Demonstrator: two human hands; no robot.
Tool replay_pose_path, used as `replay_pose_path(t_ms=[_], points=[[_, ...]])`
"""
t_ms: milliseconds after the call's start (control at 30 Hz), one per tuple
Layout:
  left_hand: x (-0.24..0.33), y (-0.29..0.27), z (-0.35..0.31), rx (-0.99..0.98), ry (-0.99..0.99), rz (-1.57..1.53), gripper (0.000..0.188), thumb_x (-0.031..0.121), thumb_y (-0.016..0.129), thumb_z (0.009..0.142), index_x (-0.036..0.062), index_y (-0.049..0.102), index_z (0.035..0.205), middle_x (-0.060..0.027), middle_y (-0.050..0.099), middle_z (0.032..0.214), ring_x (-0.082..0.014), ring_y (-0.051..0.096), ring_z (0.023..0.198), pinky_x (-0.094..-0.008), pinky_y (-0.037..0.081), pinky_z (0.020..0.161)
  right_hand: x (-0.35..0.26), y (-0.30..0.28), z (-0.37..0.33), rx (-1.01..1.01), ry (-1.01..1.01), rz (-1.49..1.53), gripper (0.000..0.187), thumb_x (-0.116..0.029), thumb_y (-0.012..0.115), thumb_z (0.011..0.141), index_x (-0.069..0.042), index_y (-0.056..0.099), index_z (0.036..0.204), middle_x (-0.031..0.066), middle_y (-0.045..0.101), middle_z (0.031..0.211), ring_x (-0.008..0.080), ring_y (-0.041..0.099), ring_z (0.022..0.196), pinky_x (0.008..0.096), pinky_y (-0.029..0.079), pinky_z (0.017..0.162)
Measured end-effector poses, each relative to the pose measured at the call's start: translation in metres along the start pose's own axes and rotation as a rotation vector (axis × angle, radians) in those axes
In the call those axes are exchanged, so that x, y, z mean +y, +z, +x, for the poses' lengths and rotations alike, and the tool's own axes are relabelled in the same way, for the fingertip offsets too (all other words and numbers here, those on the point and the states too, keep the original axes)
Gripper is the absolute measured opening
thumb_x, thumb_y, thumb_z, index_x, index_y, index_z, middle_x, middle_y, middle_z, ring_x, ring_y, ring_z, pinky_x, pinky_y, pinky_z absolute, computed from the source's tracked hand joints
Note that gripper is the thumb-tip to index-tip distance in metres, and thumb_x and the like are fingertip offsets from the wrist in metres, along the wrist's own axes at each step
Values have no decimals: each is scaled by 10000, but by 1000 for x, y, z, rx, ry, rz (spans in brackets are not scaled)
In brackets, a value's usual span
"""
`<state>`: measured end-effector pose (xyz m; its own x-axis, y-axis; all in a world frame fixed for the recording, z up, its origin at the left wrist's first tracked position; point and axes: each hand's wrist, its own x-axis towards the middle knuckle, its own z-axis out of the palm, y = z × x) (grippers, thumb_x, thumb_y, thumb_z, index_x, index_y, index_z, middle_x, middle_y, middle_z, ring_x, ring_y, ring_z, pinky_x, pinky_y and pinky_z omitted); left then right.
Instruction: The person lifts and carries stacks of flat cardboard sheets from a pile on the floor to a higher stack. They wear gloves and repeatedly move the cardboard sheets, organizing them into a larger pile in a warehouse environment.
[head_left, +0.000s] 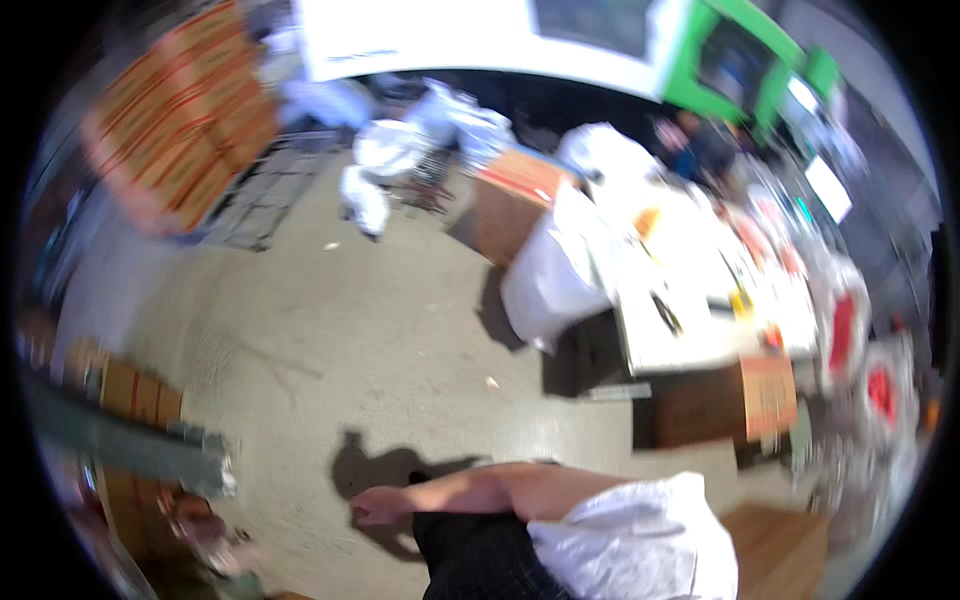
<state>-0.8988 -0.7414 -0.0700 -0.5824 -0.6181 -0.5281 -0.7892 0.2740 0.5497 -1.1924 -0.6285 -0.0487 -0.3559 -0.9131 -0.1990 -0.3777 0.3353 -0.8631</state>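
My right hand (375, 507) hangs at the end of a bare forearm that runs leftward from a white sleeve (640, 530), past black trousers (480, 560). Motion smears its fingers, so their shape and anything in them cannot be made out. Below the hand is the grey concrete floor (300, 340), where a dark shadow falls. My left hand is out of sight. Away to the right stands a white worktable (650, 345), apart from my hand. On its top lie a dark slim tool (667, 313), a yellow-and-black tool (740, 303) and pale blurred pieces.
Cardboard boxes (185, 120) are stacked at far left. A white sack (555, 280) and a brown carton (515, 205) stand beside the table, another carton (715, 405) below it. A grey beam (130, 445) juts in at left. A white-and-green machine (480, 40) spans the back.
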Motion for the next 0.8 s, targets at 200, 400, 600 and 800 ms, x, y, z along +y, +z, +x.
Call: replay_pose_path(t_ms=[200, 400, 600, 800], points=[[177, -114, 255, -167, 326, 266, 476, 350, 444, 1016, -21, 610, 1264, -175, 673, 1184, -299, 660, 1024, -417, 557, 889, 127, -91, -186, 91, 618, -14, 445, -319, 653, 801, -47, 696, 1150, 222, 707, 1088, 389, 673, 1048, 469, 539, 894], [271, -115, 318, -366, 566, 313, 439, 307, 455, 1013, -31, 634, 1228, -181, 698, 1133, -294, 692, 961, -414, 575, 861, 192, -148, -411, 1872, 1149, 49, 325, -203, 638, 887, 1, 659, 1140, 224, 706, 1033, 401, 675, 991, 469, 538, 852], [367, 178, 166, -820, 634, 411, 355, 339, 530, 977, 70, 751, 1044, -167, 719, 1033, -262, 687, 973, -461, 510, 870, 264, -83, -479, 904, 1179, 616, 276, -185, 608, 914, -5, 679, 1110, 163, 717, 948, 274, 649, 813, 408, 520, 741], [362, 199, 126, -801, 355, 26, 645, 464, 599, 939, -13, 547, 1369, -207, 594, 1357, -336, 578, 1235, -406, 441, 1056, 312, -270, -259, 268, 735, 181, 282, -202, 598, 914, 1, 684, 1089, 183, 712, 972, 299, 653, 845, 424, 524, 759]])
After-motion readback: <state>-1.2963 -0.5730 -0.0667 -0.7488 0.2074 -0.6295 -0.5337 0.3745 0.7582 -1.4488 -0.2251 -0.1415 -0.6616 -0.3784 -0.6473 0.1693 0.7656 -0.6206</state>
